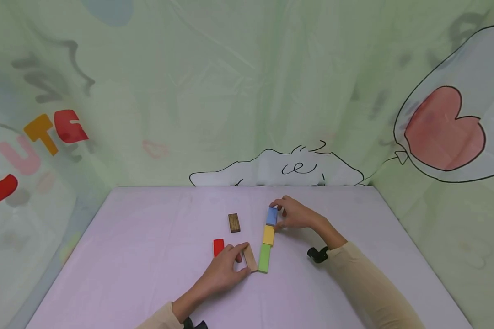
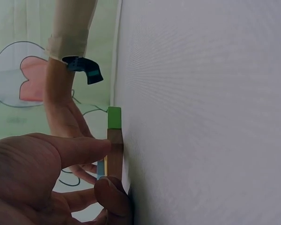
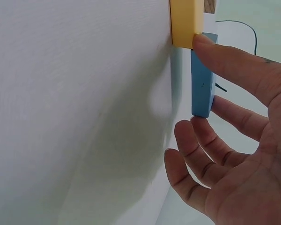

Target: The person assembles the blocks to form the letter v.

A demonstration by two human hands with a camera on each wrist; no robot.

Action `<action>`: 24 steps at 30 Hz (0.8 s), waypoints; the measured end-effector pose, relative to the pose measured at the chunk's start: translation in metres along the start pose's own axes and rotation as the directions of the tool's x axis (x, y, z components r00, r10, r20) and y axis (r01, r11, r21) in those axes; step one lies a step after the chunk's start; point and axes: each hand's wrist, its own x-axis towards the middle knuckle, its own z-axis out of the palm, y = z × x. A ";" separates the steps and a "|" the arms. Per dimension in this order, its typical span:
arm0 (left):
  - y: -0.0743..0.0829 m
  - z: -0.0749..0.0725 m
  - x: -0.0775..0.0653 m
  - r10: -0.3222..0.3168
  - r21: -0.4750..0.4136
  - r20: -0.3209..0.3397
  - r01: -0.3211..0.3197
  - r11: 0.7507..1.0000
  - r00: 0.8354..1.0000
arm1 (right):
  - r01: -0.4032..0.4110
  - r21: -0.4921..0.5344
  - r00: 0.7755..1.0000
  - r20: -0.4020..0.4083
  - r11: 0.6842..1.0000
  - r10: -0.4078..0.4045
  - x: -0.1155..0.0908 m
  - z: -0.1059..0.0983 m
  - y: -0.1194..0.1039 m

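Note:
My right hand [image 1: 296, 214] pinches a blue block [image 1: 271, 216] between thumb and fingers. In the right wrist view the blue block [image 3: 202, 84] appears slightly off the tabletop, beside the end of the yellow block [image 3: 186, 23]. A green block [image 1: 265, 258] lies at the near end of this blue, yellow and green line. My left hand [image 1: 224, 272] holds a light wooden block [image 1: 251, 259] by its ends, tilted left of the green block, their near corners close together. The left wrist view shows the thumb on the wooden block [image 2: 114, 161].
A red block [image 1: 218, 246] lies left of the left hand, partly hidden by it. Farther back is a dark brown wooden block [image 1: 234, 223]. The pale table [image 1: 148, 219] meets a printed cloth backdrop [image 1: 230, 91] along its far edge.

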 end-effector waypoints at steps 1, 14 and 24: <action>0.000 0.000 0.000 -0.001 -0.001 0.001 0.001 1.000 1.000 | -0.001 0.002 1.000 -0.001 1.000 0.001 0.000 0.000 0.000; -0.001 0.000 0.000 0.001 0.008 -0.001 -0.001 1.000 1.000 | 0.023 0.005 1.000 0.007 1.000 -0.023 0.002 0.002 0.006; 0.001 0.000 0.000 -0.017 0.004 0.005 0.017 1.000 1.000 | 0.023 0.007 1.000 0.004 1.000 -0.023 -0.001 0.002 0.006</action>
